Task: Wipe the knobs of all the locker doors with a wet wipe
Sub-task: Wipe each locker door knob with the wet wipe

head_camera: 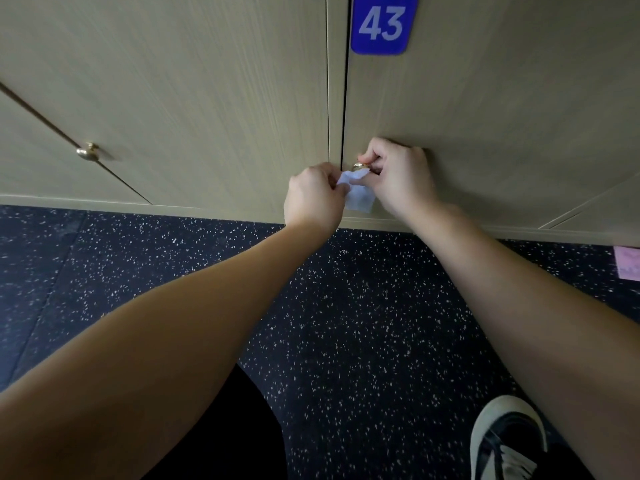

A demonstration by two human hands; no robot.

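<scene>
The wet wipe [358, 192] is a small, thin, pale white sheet, crumpled at the top and flat lower down; its long side runs from the top, by the knob, down and a bit to the right, and its loose lower corner hangs free; it sits between the two hands, in front of the locker door [502, 109] with the blue number plate [382, 24] that says 43; the left hand [317, 199] has its fingers curled and pinches the left edge of the wipe; the right hand [398, 178] has its fingers curled round the gold knob [360, 166], pinching the top of the wipe against it; only a little of that round, shiny knob shows; it is near the left edge of its door, just right of the dark gap between doors; far to the left, another gold knob [88, 152] sticks out from another door [41, 157]; below the doors is a dark floor [346, 323] with white specks; a black and white shoe [507, 441] stands on it at the near right; a pink thing [628, 263] shows at the right edge.
</scene>
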